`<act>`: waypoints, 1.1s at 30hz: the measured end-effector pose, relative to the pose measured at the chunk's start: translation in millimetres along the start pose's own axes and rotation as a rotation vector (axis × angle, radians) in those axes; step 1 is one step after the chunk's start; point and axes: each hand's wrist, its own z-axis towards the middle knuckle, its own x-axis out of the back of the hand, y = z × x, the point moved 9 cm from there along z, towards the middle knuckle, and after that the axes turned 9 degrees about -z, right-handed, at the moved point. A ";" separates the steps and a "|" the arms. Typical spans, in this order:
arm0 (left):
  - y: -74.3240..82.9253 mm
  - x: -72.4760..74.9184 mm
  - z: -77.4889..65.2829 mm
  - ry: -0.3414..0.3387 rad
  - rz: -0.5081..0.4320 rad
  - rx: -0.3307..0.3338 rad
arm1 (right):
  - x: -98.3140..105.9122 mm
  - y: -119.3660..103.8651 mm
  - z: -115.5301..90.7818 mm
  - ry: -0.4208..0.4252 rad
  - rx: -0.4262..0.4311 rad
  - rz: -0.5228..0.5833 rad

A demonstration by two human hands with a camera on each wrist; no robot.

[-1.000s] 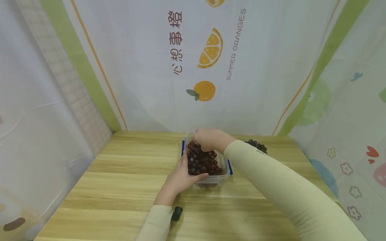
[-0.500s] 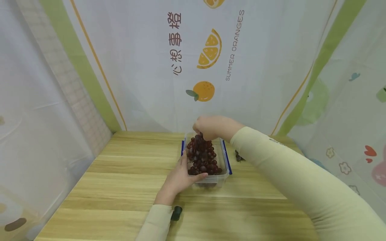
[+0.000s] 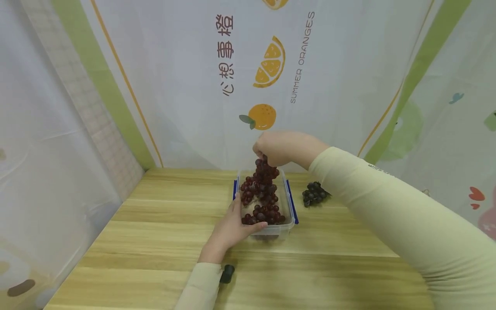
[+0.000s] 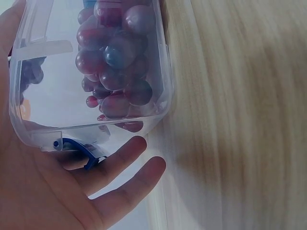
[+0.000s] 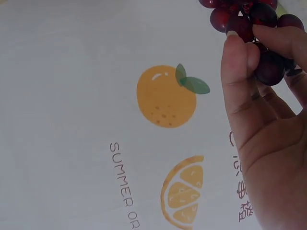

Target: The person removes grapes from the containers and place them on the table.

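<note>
My right hand pinches the top of a bunch of dark red grapes over the back of a clear plastic food container. In the right wrist view, the thumb and fingers close around several grapes. The bunch hangs down and overlaps the red grapes inside the container. My left hand holds the container's near left corner, thumb on the front rim and fingers along the left side. The left wrist view has a blue latch beside those fingers and grapes showing through the wall.
A small bunch of black grapes lies on the wooden table right of the container. Blue latches flank the container. Behind the table hangs a white curtain printed with oranges.
My right hand has risen and moved slightly right, lifting the bunch partly out of the container. The black grapes show more fully. My left hand stays at the corner.
</note>
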 end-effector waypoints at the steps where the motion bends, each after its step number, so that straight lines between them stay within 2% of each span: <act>1: 0.4 0.2 0.3 0.000 0.002 0.000 | 1.2 2.4 -1.7 -0.003 -0.007 0.002; 14: 2.2 1.2 0.1 0.009 0.004 0.016 | 2.9 37.2 -24.2 -0.081 -0.065 0.041; 21: -0.3 0.2 -0.6 0.016 0.038 0.030 | -1.5 61.0 -45.6 -0.158 -0.121 0.108; 33: -3.3 -2.1 0.5 0.010 0.035 0.041 | -13.7 102.9 -76.0 -0.267 -0.211 0.187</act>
